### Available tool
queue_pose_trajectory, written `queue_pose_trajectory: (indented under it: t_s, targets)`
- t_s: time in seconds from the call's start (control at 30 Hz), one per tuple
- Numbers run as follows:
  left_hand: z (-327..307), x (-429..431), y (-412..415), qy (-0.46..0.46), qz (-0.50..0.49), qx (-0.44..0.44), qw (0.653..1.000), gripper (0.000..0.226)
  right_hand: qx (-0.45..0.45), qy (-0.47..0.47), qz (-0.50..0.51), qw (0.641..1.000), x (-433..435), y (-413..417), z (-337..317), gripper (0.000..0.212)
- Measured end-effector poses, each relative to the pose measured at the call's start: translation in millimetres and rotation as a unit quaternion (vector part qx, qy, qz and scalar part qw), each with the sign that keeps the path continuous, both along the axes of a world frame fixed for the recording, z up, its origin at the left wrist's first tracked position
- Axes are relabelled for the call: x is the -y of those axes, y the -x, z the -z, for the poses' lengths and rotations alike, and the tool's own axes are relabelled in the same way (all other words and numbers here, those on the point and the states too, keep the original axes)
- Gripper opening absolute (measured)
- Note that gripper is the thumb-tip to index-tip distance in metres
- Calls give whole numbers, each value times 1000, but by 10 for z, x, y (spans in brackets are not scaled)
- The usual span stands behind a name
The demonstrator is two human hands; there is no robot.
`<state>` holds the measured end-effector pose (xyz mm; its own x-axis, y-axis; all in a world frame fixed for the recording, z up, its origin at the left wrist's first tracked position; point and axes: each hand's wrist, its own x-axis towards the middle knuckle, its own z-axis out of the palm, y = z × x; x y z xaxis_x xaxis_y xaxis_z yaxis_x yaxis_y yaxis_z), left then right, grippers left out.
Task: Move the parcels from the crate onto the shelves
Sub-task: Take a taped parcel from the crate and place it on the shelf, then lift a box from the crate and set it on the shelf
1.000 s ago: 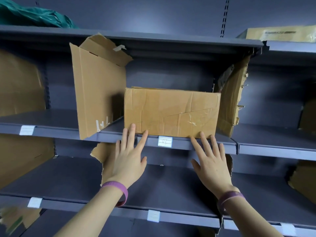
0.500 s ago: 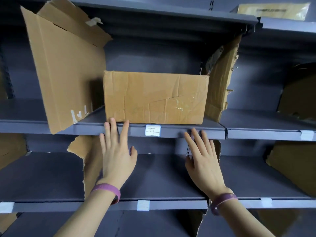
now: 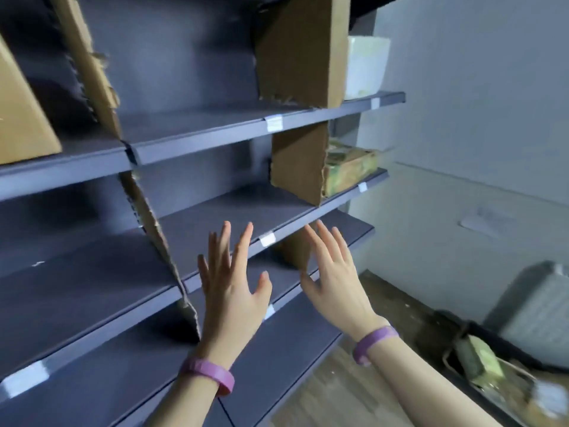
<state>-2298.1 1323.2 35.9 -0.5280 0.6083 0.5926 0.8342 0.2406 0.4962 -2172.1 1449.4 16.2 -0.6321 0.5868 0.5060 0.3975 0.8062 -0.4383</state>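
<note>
My left hand [image 3: 232, 282] and my right hand [image 3: 334, 272] hover in front of the grey shelves [image 3: 215, 131], fingers spread and holding nothing. Both wrists wear purple bands. The brown cardboard parcel [image 3: 21, 118] stands on the upper shelf at the far left, partly cut off by the frame edge. At the lower right a dark crate [image 3: 480, 343] on the floor holds a greenish parcel [image 3: 480, 359] and other blurred packets.
Torn cardboard dividers [image 3: 298, 50] stand upright between the shelf bays. A white parcel [image 3: 366, 66] and a green-patterned parcel [image 3: 351, 166] sit at the right end of the shelves. A grey ribbed case [image 3: 535, 309] stands behind the crate on the wooden floor.
My view has swung right and down, so the brown parcel slid to the far left and the crate came into view. Both hands have come away from the shelf edge, still holding nothing.
</note>
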Motion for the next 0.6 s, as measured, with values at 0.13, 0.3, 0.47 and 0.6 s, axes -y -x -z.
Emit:
queue_pose_trajectory:
  t_s: [0.13, 0.3, 0.47, 0.6]
  targets:
    - [195, -816, -903, 40, 96, 64, 992, 70, 24, 37, 95, 994, -648, -1022, 237, 78]
    - [558, -1706, -2007, 114, 204, 120, 965, 66, 39, 81, 188, 978, -1275, -2244, 525, 77]
    - [869, -2498, -3004, 201, 283, 127, 929, 67, 60, 113, 293, 948, -1676, -3460, 772, 75]
    - [1076, -3110, -3653, 243, 354, 112, 896, 68, 73, 131, 377, 914, -1980, -4244, 944, 75]
